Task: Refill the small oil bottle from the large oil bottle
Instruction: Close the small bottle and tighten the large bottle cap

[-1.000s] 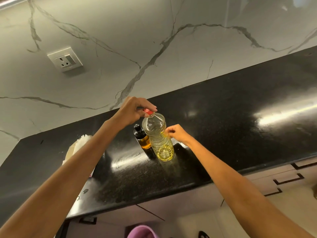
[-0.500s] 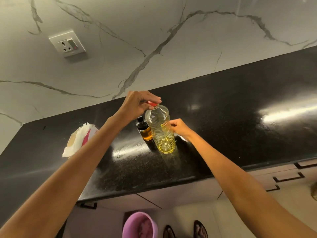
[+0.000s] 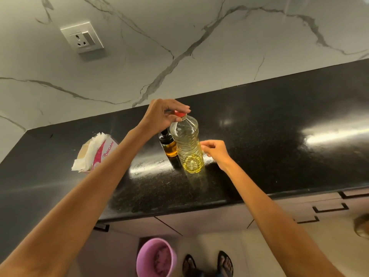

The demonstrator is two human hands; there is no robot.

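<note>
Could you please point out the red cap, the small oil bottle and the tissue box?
red cap [image 3: 179, 113]: head view, on its visible side.
small oil bottle [image 3: 171, 149]: head view, amber body.
tissue box [image 3: 103, 154]: head view, pink printed side.

Soft, even light; bright glare streaks across the glossy black table [image 3: 279, 136], wide-angle bending at edges, picture mostly sharp.

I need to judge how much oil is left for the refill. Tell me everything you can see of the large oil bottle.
The large oil bottle is clear ribbed plastic, standing upright on the black counter, with yellow oil filling roughly its lower third. Its red cap is still on, pinched by the fingers of the left hand. The small oil bottle stands close on its left. The right hand is at its right side; contact cannot be told.
</note>
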